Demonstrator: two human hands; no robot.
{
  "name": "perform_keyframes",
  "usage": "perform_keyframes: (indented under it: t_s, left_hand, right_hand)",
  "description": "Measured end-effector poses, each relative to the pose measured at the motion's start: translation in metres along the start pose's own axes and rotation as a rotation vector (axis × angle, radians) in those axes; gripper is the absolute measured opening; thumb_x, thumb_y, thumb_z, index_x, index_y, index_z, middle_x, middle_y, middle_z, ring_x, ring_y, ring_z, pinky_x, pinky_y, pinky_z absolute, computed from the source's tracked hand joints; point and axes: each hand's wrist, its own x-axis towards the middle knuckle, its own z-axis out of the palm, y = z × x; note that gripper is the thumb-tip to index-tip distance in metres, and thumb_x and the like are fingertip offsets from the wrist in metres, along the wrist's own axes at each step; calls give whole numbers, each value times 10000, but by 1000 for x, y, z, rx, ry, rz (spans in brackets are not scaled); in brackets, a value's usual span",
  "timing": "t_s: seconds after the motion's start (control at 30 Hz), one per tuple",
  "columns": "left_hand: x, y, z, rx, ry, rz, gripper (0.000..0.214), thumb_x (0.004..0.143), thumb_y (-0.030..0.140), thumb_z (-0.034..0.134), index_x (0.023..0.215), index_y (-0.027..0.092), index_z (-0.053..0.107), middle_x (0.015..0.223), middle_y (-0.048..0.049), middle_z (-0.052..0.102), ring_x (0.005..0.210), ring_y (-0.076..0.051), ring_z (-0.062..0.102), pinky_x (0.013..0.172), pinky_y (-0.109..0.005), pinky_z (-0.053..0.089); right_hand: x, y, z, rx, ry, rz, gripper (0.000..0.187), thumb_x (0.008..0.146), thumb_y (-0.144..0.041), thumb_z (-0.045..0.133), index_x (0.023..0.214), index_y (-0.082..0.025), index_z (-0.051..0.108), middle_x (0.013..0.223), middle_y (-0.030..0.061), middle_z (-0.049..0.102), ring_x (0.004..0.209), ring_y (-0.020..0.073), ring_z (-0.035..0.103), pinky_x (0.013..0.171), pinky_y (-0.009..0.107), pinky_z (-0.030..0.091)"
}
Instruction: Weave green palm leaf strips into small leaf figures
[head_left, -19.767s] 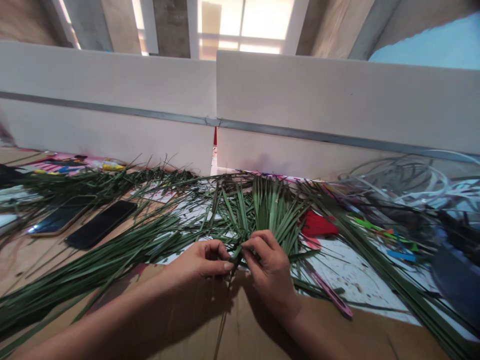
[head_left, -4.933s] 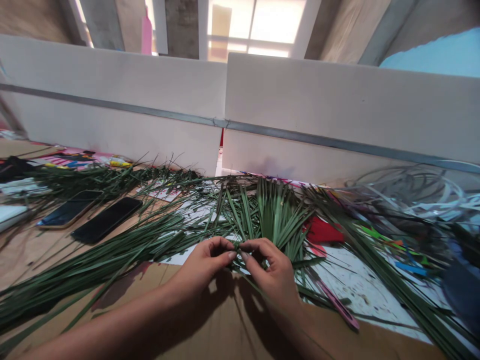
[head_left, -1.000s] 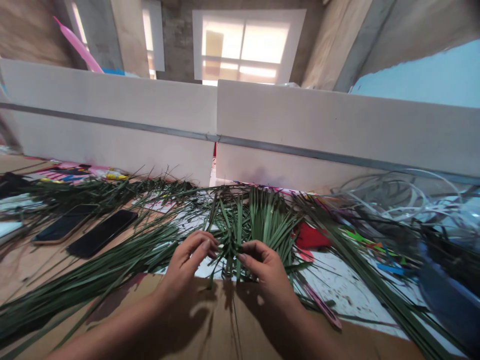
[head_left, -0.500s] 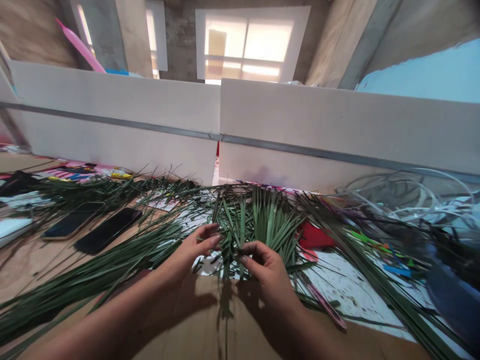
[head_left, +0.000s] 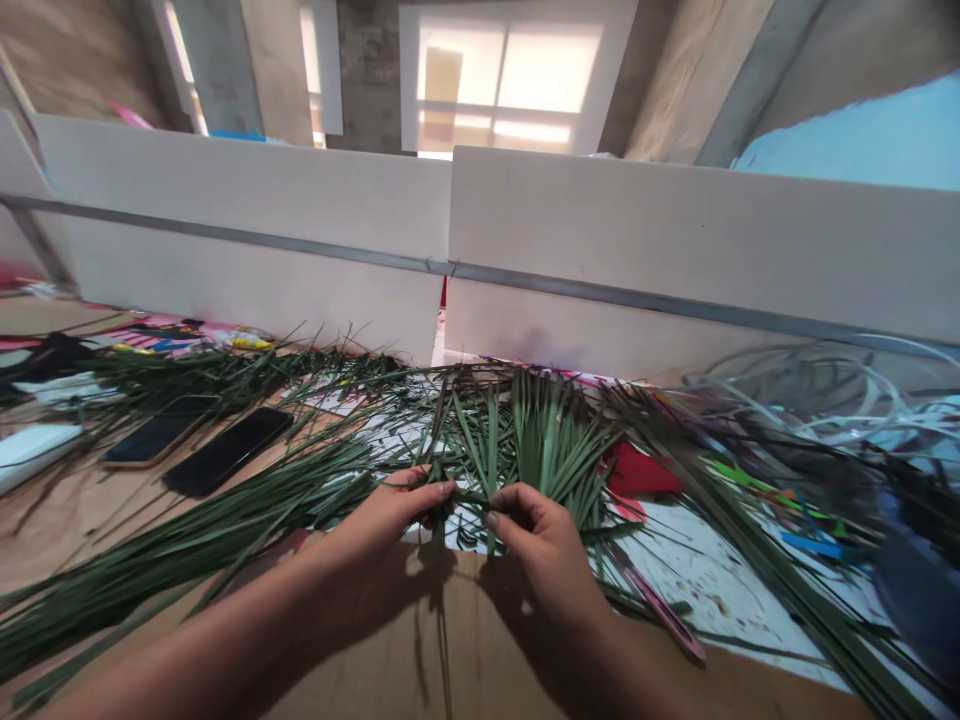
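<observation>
My left hand [head_left: 411, 500] pinches a cluster of narrow green leaf strips [head_left: 438, 530], whose thin ends hang down over the cardboard. Just to the right, my right hand [head_left: 536, 530] is closed with thumb and forefinger on a strip that runs across from the left hand. How the strips cross between the fingers is too small to make out. Behind both hands a fan-shaped palm leaf [head_left: 551, 430] lies on the table. A long bundle of green leaf strips [head_left: 225, 520] lies to the left, partly behind my left forearm.
Two phones [head_left: 229, 450] lie at the left, near a white box [head_left: 34, 455]. Pink scissors or a similar pink-handled tool [head_left: 664, 615] and a red piece [head_left: 641, 470] are at the right. Cardboard [head_left: 360, 655] covers the front edge. White panels [head_left: 675, 240] close off the back.
My left hand has gone from loosely spread fingers to a pinch on the leaf strips. A strip now stretches between the two hands. The view has shifted slightly.
</observation>
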Motion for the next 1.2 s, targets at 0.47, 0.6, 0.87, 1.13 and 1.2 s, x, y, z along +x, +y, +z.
perform_keyframes:
  t_s: [0.47,0.6,0.87,1.13,1.2]
  left_hand:
    - [-2,32,1,680,332,681,499,795,326,775,1262,257,614,1324,-116,660,1247,-314,577,1045,-482,426]
    - [-10,30,11,1139,22,849,161,884,235,705,1021,307,749,1116,-27,781,1164,-271,625,1059,-456,377]
    - [-5,15,11,1195,-6,691,100,889,239,714,951,294,769,899,-16,805,938,-263,680,933,-449,380]
    - [-8,14,12,1030,101,608,70,839,271,739,878,289,796,895,-49,793,924,-279,665,917,-439,424]
    - [-8,12,12,1044,81,612,81,836,259,736,873,292,799,859,-43,791,893,-273,667,910,-444,422]
  right_hand:
    - [12,7,0,310,40,138,213,638,-367,847,710,-197,741,678,32,671,671,196,566,674,347,411]
    - [11,7,1,355,-22,159,228,638,-374,861,692,-195,730,666,26,661,641,176,543,657,332,397]
    - [8,5,3,365,-104,136,228,686,-397,857,729,-198,755,699,59,701,690,206,596,711,368,430]
    - [8,8,0,317,-106,150,197,716,-382,830,753,-203,758,718,40,676,691,195,568,679,339,413]
    - [7,8,0,299,-96,144,201,717,-383,823,744,-198,748,709,35,665,689,193,556,672,333,405]
